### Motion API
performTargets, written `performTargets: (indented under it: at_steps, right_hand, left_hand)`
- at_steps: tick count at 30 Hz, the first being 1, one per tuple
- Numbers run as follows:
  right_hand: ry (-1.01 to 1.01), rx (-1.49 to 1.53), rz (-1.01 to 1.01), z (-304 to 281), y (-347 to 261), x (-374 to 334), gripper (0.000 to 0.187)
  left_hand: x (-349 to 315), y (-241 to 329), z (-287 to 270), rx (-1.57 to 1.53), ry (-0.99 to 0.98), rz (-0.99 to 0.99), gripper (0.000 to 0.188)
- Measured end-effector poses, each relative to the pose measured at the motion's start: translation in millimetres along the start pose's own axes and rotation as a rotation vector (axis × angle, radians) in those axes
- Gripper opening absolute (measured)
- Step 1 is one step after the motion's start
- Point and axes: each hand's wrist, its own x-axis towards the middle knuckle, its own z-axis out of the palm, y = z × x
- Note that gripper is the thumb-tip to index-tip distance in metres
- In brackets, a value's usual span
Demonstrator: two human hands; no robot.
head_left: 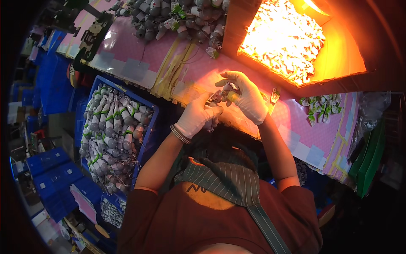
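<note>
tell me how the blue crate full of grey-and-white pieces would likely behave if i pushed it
The blue crate would probably feel heavy, since grey-and-white pieces fill it. Its walls look like rigid plastic, so it should stay stiff rather than sag. The rounded, loosely heaped pieces might shift or roll with a hard shove.
</note>
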Motion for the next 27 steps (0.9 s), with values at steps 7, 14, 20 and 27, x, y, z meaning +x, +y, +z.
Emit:
performTargets:
  at_steps: [7,14,20,27]
  right_hand:
    - [0.132,-0.221,-0.122,4.1,23.7,1.7,0.039]
    - [0.059,0.005,-0.095,19.5,31.4,-5.2,0.045]
    - [0.201,0.287,-0.129,18.9,38.1,-5.6,0.053]
    - [0.392,-1.191,-0.186,-38.1,15.5,-47.7,0.036]
  left_hand:
    - [8.8,-14.9,-3.5,0.263,0.035,0.236,0.044]
    - [3.5,-48.2,-0.3,0.391,0.243,0.637,0.029]
    - [-2.5,-27.9,5.7,0.703,0.266,0.589,0.046]
    - [14.7,-43.7,-8.9,0.306,0.250,0.481,0.044]
